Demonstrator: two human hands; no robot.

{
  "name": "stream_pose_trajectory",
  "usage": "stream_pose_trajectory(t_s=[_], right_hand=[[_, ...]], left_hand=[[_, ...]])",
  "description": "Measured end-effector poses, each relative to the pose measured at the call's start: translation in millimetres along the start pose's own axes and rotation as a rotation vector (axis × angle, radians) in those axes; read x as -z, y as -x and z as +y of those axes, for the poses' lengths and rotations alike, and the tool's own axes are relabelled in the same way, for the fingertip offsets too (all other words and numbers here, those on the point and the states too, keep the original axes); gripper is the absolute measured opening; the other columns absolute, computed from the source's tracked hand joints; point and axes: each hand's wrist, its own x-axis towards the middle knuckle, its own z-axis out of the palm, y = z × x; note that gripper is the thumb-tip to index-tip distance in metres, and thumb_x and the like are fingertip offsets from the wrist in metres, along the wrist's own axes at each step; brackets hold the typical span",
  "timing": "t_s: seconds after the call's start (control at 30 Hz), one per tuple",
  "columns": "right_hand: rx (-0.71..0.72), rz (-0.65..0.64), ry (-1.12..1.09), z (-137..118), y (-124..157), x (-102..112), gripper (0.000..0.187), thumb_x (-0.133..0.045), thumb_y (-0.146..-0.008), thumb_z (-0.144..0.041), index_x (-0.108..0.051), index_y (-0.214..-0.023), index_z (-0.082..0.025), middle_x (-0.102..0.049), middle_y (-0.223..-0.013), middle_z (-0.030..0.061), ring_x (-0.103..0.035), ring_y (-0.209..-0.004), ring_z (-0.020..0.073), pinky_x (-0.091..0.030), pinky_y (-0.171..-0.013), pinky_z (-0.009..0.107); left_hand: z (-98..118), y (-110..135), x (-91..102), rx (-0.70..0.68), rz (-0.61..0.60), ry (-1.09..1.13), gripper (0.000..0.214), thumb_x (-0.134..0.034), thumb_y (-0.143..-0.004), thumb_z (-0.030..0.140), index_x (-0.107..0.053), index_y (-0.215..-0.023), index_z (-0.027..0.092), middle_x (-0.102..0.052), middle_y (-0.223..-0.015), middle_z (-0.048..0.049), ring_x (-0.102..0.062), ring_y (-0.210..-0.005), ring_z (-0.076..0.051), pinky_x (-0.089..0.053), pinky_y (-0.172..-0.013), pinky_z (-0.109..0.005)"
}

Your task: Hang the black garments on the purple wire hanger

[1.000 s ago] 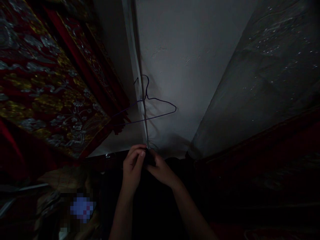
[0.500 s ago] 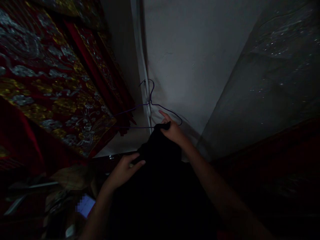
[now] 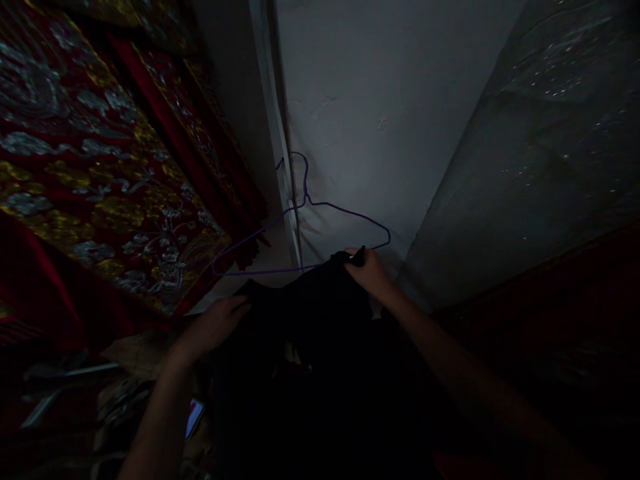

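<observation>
A black garment [image 3: 320, 307] hangs between my hands; its exact kind is lost in the dark. My right hand [image 3: 369, 272] pinches its upper right corner, close to the bottom bar of a purple hanger [image 3: 345, 210]. The garment's upper edge overlaps part of that bar. At the garment's upper left, my left hand [image 3: 217, 327] grips the other edge, its fingertips partly hidden by cloth. The hanger hooks onto a pale vertical strip [image 3: 275, 100] along the wall, its shoulders spread above the garment. Below the hands, the cloth merges into darkness.
Red cloth with gold and silver embroidery [image 3: 120, 160] fills the left side. Behind the hanger is a pale wall [image 3: 370, 100]. A glossy translucent sheet [image 3: 525, 160] covers the right. At lower left, a lit phone screen [image 3: 193, 418] shows among dim clutter.
My hands have moved apart, the left one left and the right one slightly right, spreading the garment's top wider. My left fingers have closed on its edge. The hanger now faces me more squarely.
</observation>
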Motion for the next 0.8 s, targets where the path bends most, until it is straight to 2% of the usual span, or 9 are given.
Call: stream_pose_trajectory(t_s=[0.13, 0.23, 0.33, 0.43, 0.53, 0.6, 0.67, 0.73, 0.8], right_hand=[[-0.005, 0.088, -0.045, -15.4, 2.8, 11.9, 0.019, -0.061, -0.076, -0.034, -0.065, -0.065, -0.019, -0.065, -0.063, 0.0022, -0.060, -0.065, 0.0182, -0.043, -0.061, 0.028], [-0.009, 0.147, -0.084, -21.4, 4.5, 10.0, 0.019, -0.064, -0.076, -0.036, -0.068, -0.071, -0.019, -0.070, -0.071, 0.0052, -0.065, -0.071, 0.0204, -0.046, -0.065, 0.029], [-0.065, 0.179, -0.047, -20.9, 6.3, 5.5, 0.017, -0.068, -0.072, -0.035, -0.069, -0.072, -0.018, -0.072, -0.073, 0.0079, -0.066, -0.070, 0.0210, -0.045, -0.062, 0.029], [-0.119, 0.198, 0.013, -17.2, 5.9, 2.3, 0.017, -0.073, -0.067, -0.032, -0.066, -0.064, -0.017, -0.069, -0.064, 0.0065, -0.062, -0.060, 0.0190, -0.039, -0.054, 0.026], [-0.111, 0.240, 0.017, -15.4, 1.8, 0.4, 0.021, -0.074, -0.064, -0.033, -0.063, -0.058, -0.017, -0.064, -0.055, 0.0026, -0.057, -0.055, 0.0164, -0.034, -0.049, 0.024], [-0.114, 0.293, -0.010, -15.6, -1.4, -1.1, 0.022, -0.074, -0.062, -0.035, -0.062, -0.057, -0.017, -0.063, -0.054, 0.0021, -0.057, -0.056, 0.0166, -0.034, -0.048, 0.024], [-0.142, 0.336, -0.035, -16.0, -2.3, -3.7, 0.021, -0.074, -0.060, -0.034, -0.061, -0.057, -0.018, -0.064, -0.056, 0.0032, -0.058, -0.058, 0.0179, -0.036, -0.049, 0.025], [-0.175, 0.334, -0.079, -16.2, 1.0, -8.3, 0.018, -0.073, -0.060, -0.032, -0.061, -0.060, -0.018, -0.065, -0.061, 0.0045, -0.060, -0.061, 0.0192, -0.040, -0.052, 0.026], [-0.193, 0.298, -0.148, -17.0, 8.5, -13.9, 0.017, -0.071, -0.062, -0.031, -0.061, -0.066, -0.019, -0.066, -0.065, 0.0044, -0.061, -0.065, 0.0198, -0.044, -0.057, 0.028]], left_hand=[[31.2, -28.1, 14.6, -0.211, 0.222, -0.069, 0.019, -0.070, -0.079, 0.042, -0.078, -0.080, 0.025, -0.077, -0.095, -0.0068, -0.068, -0.091, -0.029, -0.050, -0.088, -0.035], [39.7, -37.9, 21.1, -0.281, 0.308, -0.108, 0.025, -0.065, -0.081, 0.044, -0.077, -0.076, 0.023, -0.076, -0.102, -0.0070, -0.066, -0.100, -0.030, -0.047, -0.096, -0.037], [33.0, -34.1, 25.1, -0.248, 0.288, -0.135, 0.027, -0.064, -0.080, 0.046, -0.078, -0.076, 0.023, -0.076, -0.098, -0.0064, -0.067, -0.095, -0.029, -0.049, -0.089, -0.035], [26.9, -21.4, 29.3, -0.166, 0.270, -0.176, 0.027, -0.067, -0.076, 0.048, -0.077, -0.073, 0.024, -0.076, -0.084, -0.0052, -0.067, -0.079, -0.026, -0.049, -0.074, -0.032], [34.4, -7.9, 34.9, -0.103, 0.348, -0.229, 0.023, -0.070, -0.075, 0.044, -0.073, -0.068, 0.023, -0.070, -0.068, -0.0023, -0.060, -0.064, -0.022, -0.043, -0.061, -0.030], [46.5, -4.1, 38.0, -0.143, 0.445, -0.256, 0.017, -0.071, -0.076, 0.039, -0.070, -0.070, 0.024, -0.067, -0.067, -0.0007, -0.058, -0.064, -0.021, -0.042, -0.062, -0.029], [59.9, -7.7, 39.2, -0.250, 0.510, -0.284, 0.012, -0.070, -0.079, 0.036, -0.069, -0.077, 0.024, -0.067, -0.076, -0.0007, -0.059, -0.072, -0.022, -0.044, -0.069, -0.030], [71.1, -19.1, 37.8, -0.360, 0.494, -0.302, 0.012, -0.065, -0.084, 0.035, -0.068, -0.084, 0.024, -0.067, -0.086, -0.0017, -0.060, -0.082, -0.022, -0.045, -0.079, -0.030], [79.3, -35.0, 34.0, -0.404, 0.422, -0.291, 0.015, -0.061, -0.088, 0.035, -0.068, -0.094, 0.023, -0.068, -0.093, -0.0024, -0.062, -0.086, -0.022, -0.045, -0.082, -0.029]])
